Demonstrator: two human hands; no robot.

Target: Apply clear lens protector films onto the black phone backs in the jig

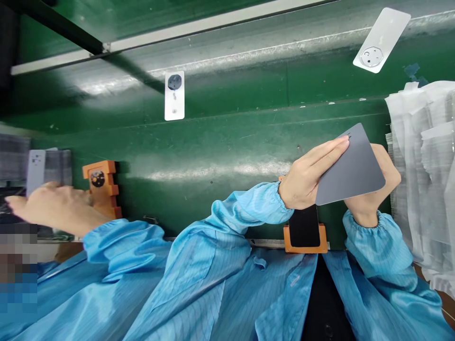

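A grey phone back cover (350,173) with rounded corners is tilted up between my two hands. My left hand (309,173) grips it at its left edge, fingers lying over the front face near some small dark marks. Behind the right side of the cover is my right hand (386,175), curled against it; its fingertips are hidden. Below them, an orange fixture (305,249) at the bench edge holds a black phone-shaped panel (304,227), partly covered by my left hand and sleeve.
Two white phone back covers (175,106) (389,31) lie on the green bench (213,147). Thin translucent sleeves (419,180) are piled at right. At left, a co-worker's hand (59,206) is beside another orange fixture (106,189) and a pale cover (36,168).
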